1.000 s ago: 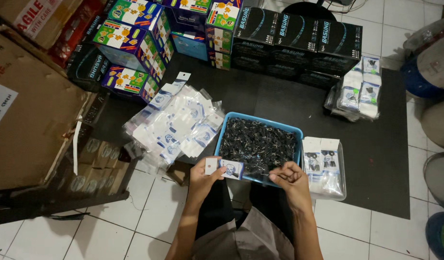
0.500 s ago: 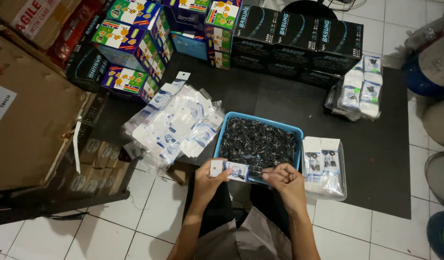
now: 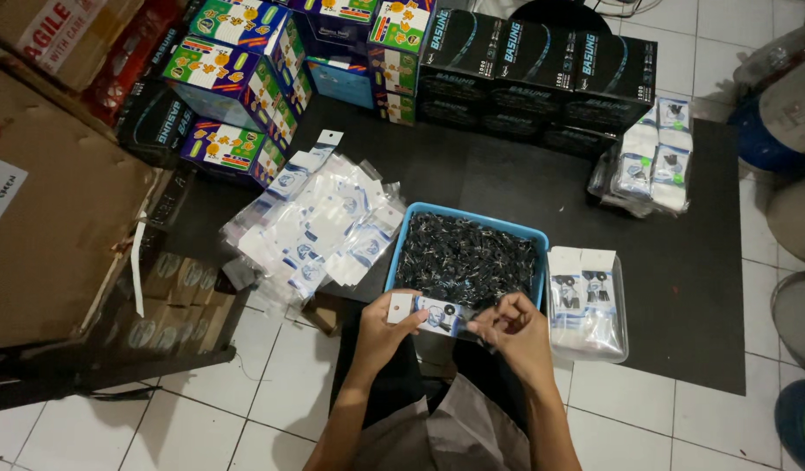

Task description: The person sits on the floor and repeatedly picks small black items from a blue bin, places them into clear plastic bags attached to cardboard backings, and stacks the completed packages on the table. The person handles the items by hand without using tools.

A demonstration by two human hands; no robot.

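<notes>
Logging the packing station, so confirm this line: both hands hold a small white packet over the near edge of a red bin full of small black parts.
One detail is wrong: the bin is blue, not red, as the head view shows. The rest stands: the left hand and right hand hold a small white packet over its near edge, and it is full of small black parts.

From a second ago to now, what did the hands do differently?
Very little. The right hand moved left from beside the bin to the end of the small packet that the left hand holds, so both hands now meet on it. The left hand kept its grip throughout. The blue bin of dark parts, the packet pile, the filled stack and the boxes stayed put.
</notes>
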